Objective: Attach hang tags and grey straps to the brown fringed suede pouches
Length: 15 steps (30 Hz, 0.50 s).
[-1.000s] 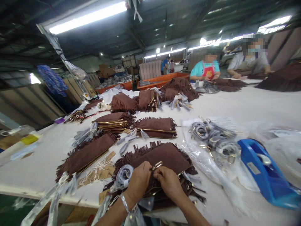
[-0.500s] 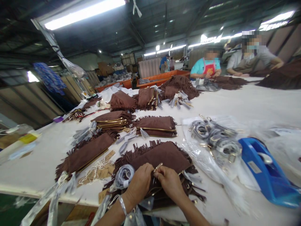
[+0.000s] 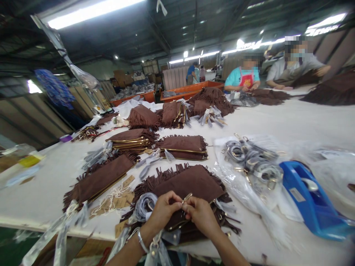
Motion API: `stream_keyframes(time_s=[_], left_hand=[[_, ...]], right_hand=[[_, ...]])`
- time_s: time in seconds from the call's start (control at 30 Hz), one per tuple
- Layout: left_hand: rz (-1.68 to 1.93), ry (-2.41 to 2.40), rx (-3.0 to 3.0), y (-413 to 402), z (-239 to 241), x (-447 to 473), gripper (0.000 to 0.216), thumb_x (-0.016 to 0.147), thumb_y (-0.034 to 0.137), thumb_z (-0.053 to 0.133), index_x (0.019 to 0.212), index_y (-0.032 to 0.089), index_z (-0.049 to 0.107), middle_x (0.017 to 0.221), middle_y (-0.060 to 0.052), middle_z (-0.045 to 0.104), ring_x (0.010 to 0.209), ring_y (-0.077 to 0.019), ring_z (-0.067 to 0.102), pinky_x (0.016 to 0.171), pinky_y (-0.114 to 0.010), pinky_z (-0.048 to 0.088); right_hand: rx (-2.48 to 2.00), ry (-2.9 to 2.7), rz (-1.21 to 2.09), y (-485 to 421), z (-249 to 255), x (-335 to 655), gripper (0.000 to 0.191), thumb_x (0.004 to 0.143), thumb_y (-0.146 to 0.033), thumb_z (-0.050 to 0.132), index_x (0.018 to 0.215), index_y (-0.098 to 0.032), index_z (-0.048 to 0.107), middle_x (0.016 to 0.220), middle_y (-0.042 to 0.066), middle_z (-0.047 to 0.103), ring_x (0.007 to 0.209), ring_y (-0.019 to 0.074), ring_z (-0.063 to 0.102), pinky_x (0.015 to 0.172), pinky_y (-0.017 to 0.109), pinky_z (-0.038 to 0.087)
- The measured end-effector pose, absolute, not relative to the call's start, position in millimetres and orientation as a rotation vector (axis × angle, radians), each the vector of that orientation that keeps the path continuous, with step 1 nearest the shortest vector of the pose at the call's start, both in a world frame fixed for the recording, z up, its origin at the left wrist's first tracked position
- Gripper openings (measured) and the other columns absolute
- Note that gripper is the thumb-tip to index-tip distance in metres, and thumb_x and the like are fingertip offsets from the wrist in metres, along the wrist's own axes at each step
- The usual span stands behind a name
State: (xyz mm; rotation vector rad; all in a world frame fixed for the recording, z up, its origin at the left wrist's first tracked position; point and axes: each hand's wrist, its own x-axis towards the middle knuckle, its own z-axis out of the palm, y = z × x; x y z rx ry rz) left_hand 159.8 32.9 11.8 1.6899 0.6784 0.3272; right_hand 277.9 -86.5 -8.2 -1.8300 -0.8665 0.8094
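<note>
A brown fringed bag (image 3: 187, 181) lies at the front of the table, under both of my hands. My right hand (image 3: 202, 216) pinches a small gold-coloured metal clasp (image 3: 188, 197) between thumb and fingers. Against it, the thumb and fingertips of my left hand (image 3: 165, 210) are pressed together; what lies between them is too small to make out. Beside my left wrist sits a coiled strap in clear grey wrapping (image 3: 146, 203). Wrapped fittings (image 3: 172, 236) hang by the bag's near edge, partly hidden by my forearms.
Stacked brown fringed bags (image 3: 183, 146) lie beyond my hands, with cardboard tags (image 3: 119, 201) to the left. To the right are wrapped coiled straps (image 3: 251, 157) on plastic and a blue tape dispenser (image 3: 310, 199). Two people (image 3: 246, 77) work across the table (image 3: 277, 118).
My left hand has opened out slightly at the knuckles, fingertips still at the clasp. My right hand stays nearly in place. The person at far right has lifted a brown piece.
</note>
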Motion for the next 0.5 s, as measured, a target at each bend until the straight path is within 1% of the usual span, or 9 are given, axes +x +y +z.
stream_keyframes(time_s=[0.1,0.17,0.3,0.5], left_hand=[[0.276,0.675,1.607,36,11,161,0.022,0.065,0.029,0.075,0.078,0.015,0.065,0.074,-0.002,0.069,0.068,-0.0153,0.06,0.065,-0.026,0.044],[0.243,0.665,1.58,38,12,162,0.024,0.062,0.027,0.077,0.078,0.014,0.065,0.073,-0.001,0.068,0.066,-0.0142,0.059,0.065,-0.025,0.043],[0.199,0.675,1.608,40,17,163,0.023,0.06,0.025,0.077,0.078,0.014,0.068,0.072,-0.001,0.068,0.066,-0.014,0.059,0.065,-0.025,0.043],[0.189,0.675,1.601,36,23,161,0.022,0.061,0.024,0.075,0.079,0.013,0.069,0.072,-0.002,0.07,0.065,-0.0149,0.06,0.065,-0.026,0.043]], right_hand=[[-1.752,-0.735,0.983,-87,-17,278,0.014,0.082,-0.03,0.055,0.076,-0.019,0.062,0.054,-0.002,0.064,0.043,0.0118,0.053,0.045,0.021,0.036],[-1.701,-0.708,1.04,-87,-20,278,0.012,0.081,-0.029,0.056,0.077,-0.019,0.061,0.053,-0.002,0.063,0.041,0.0099,0.051,0.042,0.019,0.035],[-1.59,-0.727,1.111,-87,-20,283,0.016,0.078,-0.032,0.058,0.074,-0.017,0.059,0.052,-0.003,0.06,0.043,0.0087,0.052,0.042,0.018,0.037],[-1.464,-0.709,1.217,-88,-18,290,0.026,0.072,-0.041,0.065,0.071,-0.016,0.056,0.056,-0.004,0.058,0.045,0.0097,0.055,0.043,0.02,0.042]])
